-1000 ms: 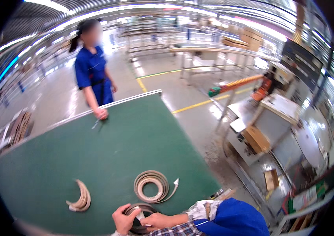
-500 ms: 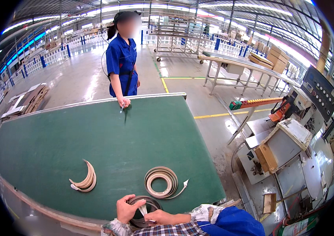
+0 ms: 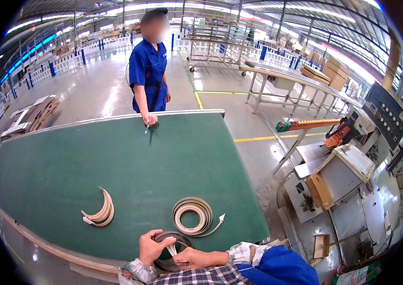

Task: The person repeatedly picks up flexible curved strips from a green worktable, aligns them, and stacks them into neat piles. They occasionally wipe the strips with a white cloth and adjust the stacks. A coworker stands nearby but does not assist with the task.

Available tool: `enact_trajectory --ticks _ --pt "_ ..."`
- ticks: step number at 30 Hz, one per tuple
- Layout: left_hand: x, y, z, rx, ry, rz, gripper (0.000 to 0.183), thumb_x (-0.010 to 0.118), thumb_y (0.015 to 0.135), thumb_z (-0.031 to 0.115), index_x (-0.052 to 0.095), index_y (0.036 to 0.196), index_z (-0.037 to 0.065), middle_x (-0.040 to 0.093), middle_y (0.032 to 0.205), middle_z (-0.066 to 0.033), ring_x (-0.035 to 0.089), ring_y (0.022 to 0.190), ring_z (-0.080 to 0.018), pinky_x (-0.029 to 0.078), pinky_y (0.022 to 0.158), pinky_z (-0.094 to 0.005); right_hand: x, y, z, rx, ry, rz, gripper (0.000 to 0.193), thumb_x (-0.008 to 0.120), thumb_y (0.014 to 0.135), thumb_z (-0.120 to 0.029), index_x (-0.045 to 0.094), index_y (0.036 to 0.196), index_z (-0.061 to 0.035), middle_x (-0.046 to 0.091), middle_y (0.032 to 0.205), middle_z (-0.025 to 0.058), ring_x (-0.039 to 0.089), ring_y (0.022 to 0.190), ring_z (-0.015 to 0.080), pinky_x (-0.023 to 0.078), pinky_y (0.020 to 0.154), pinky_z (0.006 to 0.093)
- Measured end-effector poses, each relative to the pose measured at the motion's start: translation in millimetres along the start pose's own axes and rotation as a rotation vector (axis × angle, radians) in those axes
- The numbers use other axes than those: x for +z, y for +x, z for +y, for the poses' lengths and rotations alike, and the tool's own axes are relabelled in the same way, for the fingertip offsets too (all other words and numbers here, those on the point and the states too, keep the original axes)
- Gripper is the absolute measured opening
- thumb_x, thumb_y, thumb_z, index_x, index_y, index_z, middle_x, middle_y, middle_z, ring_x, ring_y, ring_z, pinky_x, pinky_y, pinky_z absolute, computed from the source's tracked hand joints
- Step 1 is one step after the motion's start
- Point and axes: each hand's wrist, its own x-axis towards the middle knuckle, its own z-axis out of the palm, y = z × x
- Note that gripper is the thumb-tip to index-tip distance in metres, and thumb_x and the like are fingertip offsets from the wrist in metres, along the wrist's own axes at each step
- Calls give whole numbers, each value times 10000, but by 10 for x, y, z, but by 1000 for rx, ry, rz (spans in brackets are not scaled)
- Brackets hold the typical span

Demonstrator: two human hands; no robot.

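Nearest the camera, the left hand (image 3: 151,247) cups a dark coil of banding (image 3: 170,244) lying on the near edge of the green worktop (image 3: 116,161). The right hand (image 3: 193,259) has its grip pinched shut on the coil's pale loose end (image 3: 171,248); the left grip is curled closed on the coil rim. Judgement: keep the coil flat and steadied, and draw the end out straight so the turns don't spring loose. Just beyond lies a lighter coil (image 3: 193,216), close enough to snag. Further left sits a curved offcut bundle (image 3: 99,213), well apart. At the far edge a co-worker in blue (image 3: 149,71) rests a hand on the worktop, clear of the coils.
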Motion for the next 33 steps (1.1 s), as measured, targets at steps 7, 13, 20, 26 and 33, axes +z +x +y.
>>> enact_trajectory --ticks 7,13,20,26,33 --pt "4 22 36 8 15 -24 529 845 582 266 626 910 -86 665 773 -105 611 697 -114 496 650 -247 -39 -18 15 82 95 -5 210 559 726 29 362 668 -17 277 532 52 282 477 157 266 462 315" --pt "-96 37 -29 -19 -34 -95 512 828 631 218 600 974 -86 660 815 -97 606 715 -105 497 665 -245 -259 28 -212 255 276 208 224 618 806 -115 406 801 -41 356 659 -28 344 570 70 316 500 248" --pt "-145 34 -10 -166 -161 -241 533 790 687 214 566 1065 -86 662 895 -121 620 822 -129 488 736 -251 -1579 75 -306 840 -522 676 498 606 816 -437 487 1043 -10 593 905 106 581 846 235 459 718 336" --pt "-175 81 -52 -107 69 -197 622 788 672 330 580 1077 -95 662 906 -125 613 821 -137 483 746 -265 -1807 -88 716 643 -1030 473 510 623 793 -422 554 1090 -13 562 1103 185 530 1043 340 430 877 435" --pt "-168 55 -4 -149 170 -102 460 678 789 352 619 1041 -28 650 918 -105 600 787 -156 467 753 -271 -2934 -322 18 522 -888 1071 954 660 746 -180 8 1425 -19 612 979 198 609 798 327 486 742 385"
